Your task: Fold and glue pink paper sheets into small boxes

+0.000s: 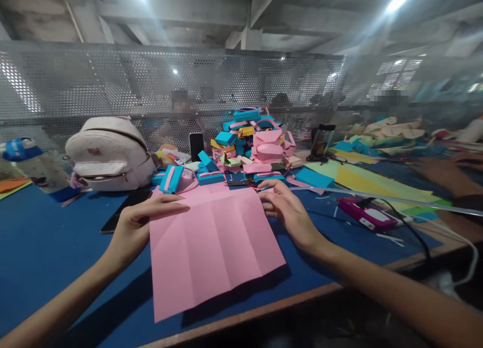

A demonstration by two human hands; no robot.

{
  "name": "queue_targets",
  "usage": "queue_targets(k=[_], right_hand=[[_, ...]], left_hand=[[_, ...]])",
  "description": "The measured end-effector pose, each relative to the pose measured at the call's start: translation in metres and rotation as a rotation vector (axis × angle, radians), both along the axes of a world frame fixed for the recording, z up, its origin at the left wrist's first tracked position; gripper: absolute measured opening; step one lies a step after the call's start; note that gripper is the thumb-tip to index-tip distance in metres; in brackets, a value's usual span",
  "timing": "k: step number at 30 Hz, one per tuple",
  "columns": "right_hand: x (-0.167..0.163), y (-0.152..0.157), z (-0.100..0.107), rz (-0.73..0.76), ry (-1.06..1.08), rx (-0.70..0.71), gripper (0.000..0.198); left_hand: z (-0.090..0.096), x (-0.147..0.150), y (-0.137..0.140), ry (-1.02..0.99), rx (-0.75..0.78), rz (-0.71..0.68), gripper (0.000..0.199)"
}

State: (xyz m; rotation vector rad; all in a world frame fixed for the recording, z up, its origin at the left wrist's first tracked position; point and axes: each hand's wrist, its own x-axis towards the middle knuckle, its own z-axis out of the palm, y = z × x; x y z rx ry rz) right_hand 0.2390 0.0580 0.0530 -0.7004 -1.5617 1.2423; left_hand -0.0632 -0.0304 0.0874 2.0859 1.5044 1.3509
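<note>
A pink sheet of paper [215, 247] with several creases running down it is tilted up from the blue table, its near edge raised above a shadow. My left hand [139, 219] grips its left edge, fingers laid over the top and the thumb hidden. At the upper right corner, my right hand [289, 209] has its fingers curled around the paper's edge; some fingertips are hidden. Just beyond that hand lie dark-bladed scissors [241, 183], close to the fingertips. Small blue boxes with pink bands, such as this box [171, 179], sit behind the sheet.
A heap of pink and blue paper bags [260, 141] stands at the back. Leftward are a white backpack [109, 154], a bottle [41, 171] and a dark phone [123, 214]. A purple power bank [364, 213] with cables lies right, near yellow sheets [377, 182] and another person's blurred hand [441, 174].
</note>
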Motion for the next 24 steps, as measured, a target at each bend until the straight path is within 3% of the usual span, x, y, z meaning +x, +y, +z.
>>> queue_targets(k=[8, 14, 20, 24], right_hand=[[-0.011, -0.004, -0.003, 0.026, -0.055, 0.079, 0.033], [-0.013, 0.0, -0.007, -0.071, -0.014, 0.163, 0.026], [-0.014, 0.0, -0.008, -0.069, 0.05, 0.137, 0.026], [-0.014, -0.001, -0.006, -0.103, 0.054, 0.142, 0.025]], left_hand=[[0.004, 0.005, -0.004, 0.021, -0.038, -0.025, 0.02], [-0.01, 0.01, -0.013, -0.292, -0.026, 0.309, 0.037], [-0.029, 0.022, -0.029, -0.403, -0.163, 0.234, 0.045], [-0.03, 0.026, -0.03, -0.524, -0.098, 0.291, 0.053]])
